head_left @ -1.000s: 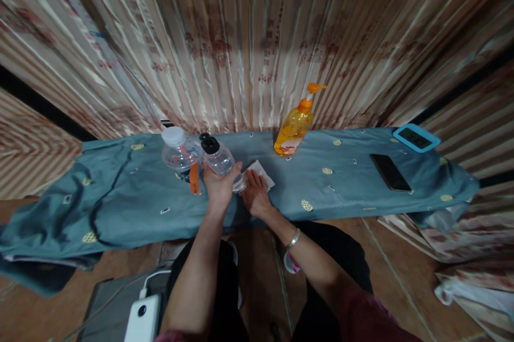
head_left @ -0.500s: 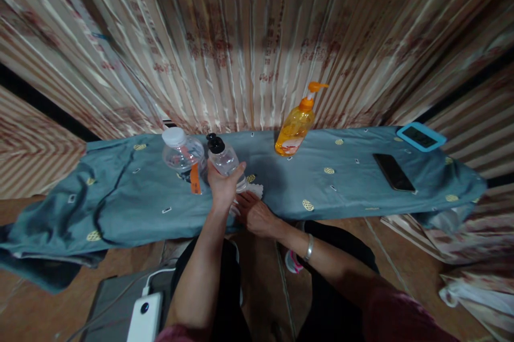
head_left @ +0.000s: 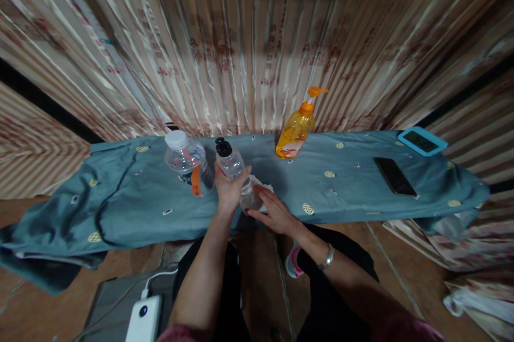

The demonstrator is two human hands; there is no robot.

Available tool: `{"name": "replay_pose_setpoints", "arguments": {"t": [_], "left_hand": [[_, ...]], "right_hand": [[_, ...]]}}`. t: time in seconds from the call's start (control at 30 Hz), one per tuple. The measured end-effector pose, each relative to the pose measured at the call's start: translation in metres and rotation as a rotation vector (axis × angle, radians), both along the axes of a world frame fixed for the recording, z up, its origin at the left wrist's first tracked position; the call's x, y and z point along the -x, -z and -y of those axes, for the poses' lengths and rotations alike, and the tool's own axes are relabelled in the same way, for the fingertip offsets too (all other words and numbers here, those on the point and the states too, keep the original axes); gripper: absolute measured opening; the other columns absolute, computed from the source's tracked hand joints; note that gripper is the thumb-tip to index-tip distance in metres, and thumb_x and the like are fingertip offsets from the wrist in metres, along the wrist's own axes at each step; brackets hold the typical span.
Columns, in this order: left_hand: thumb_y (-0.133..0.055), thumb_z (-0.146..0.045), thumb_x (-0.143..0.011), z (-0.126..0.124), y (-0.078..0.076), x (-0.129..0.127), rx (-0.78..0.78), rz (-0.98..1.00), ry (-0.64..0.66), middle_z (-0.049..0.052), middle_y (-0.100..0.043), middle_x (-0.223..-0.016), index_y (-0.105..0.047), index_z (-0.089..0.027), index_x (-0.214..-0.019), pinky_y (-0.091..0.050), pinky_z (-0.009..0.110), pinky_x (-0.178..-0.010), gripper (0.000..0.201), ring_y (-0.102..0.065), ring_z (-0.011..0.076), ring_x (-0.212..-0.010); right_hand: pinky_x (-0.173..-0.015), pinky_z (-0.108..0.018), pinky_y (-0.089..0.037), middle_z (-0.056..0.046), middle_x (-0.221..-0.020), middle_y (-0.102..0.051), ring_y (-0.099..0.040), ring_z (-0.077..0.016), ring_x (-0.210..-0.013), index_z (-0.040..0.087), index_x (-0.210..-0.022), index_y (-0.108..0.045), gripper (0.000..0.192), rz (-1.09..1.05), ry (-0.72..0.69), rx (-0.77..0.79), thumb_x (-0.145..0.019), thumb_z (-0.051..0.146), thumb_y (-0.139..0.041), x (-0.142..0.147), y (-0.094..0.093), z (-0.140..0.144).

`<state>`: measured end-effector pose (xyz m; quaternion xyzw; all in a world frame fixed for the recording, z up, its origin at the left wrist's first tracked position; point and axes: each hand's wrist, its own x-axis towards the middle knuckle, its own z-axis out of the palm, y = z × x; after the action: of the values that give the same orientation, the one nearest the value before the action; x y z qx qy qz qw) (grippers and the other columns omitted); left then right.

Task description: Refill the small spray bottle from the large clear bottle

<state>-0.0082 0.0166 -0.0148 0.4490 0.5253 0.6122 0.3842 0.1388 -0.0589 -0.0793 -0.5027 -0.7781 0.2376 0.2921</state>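
My left hand (head_left: 231,189) is wrapped round a clear pump bottle (head_left: 232,164) with a black top, just above the cloth-covered bench. The bottle slants, its top toward the back left and its base toward me. At the bottle's lower end, my right hand (head_left: 277,211) curves its fingers and thumb round a white wipe (head_left: 267,184), which lies against the bottle. Part of the wipe is hidden under the fingers. Left of the bottle stands a large clear plastic bottle (head_left: 187,157) with a white cap and an orange label.
An orange pump bottle (head_left: 295,130) stands near the back of the blue-green cloth (head_left: 345,195). To the right lie a black phone (head_left: 394,176) and a blue-framed device (head_left: 423,141). A striped curtain (head_left: 249,53) hangs behind. A white power bank (head_left: 143,318) with a cable is at lower left.
The pump bottle has shifted slightly right in my left hand. My right hand has risen from lying over the wipe to curve round the bottle's lower end with it.
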Motion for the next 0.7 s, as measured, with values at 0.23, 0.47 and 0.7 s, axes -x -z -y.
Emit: {"name": "replay_pose_setpoints", "arguments": {"t": [0.23,0.47,0.7], "left_hand": [[-0.087,-0.04,-0.054,0.003,0.004,-0.031,0.02,0.034,0.048,0.002,-0.07,-0.09,-0.059,-0.02,-0.098,-0.053,0.034,-0.079,0.056,-0.068,0.0212,-0.081],[-0.089,-0.032,-0.053,0.001,0.014,-0.073,0.058,0.098,0.093,0.001,-0.07,-0.092,-0.055,-0.021,-0.101,-0.054,0.033,-0.079,0.06,-0.069,0.02,-0.082],[-0.089,-0.03,-0.055,-0.009,0.026,-0.112,0.047,0.151,0.215,0.005,-0.07,-0.101,-0.053,-0.021,-0.107,-0.054,0.038,-0.088,0.064,-0.07,0.0234,-0.094]], "right_hand": [[-0.113,-0.053,-0.045,-0.023,-0.146,-0.055,-0.056,-0.0356,-0.135,0.011,-0.149,-0.039,0.087,-0.061,0.309,-0.008,-0.076,0.042,-0.076,0.005,-0.01,-0.017],[-0.106,-0.05,-0.049,-0.019,-0.127,-0.067,-0.063,-0.033,-0.121,0.015,-0.134,-0.05,0.063,-0.045,0.455,-0.052,-0.072,0.017,-0.063,-0.013,-0.007,-0.034],[-0.09,-0.047,-0.057,-0.02,-0.113,-0.073,-0.071,-0.0341,-0.105,0.01,-0.124,-0.057,0.054,-0.159,0.48,-0.014,-0.07,0.019,-0.061,-0.056,0.002,-0.047]]}}
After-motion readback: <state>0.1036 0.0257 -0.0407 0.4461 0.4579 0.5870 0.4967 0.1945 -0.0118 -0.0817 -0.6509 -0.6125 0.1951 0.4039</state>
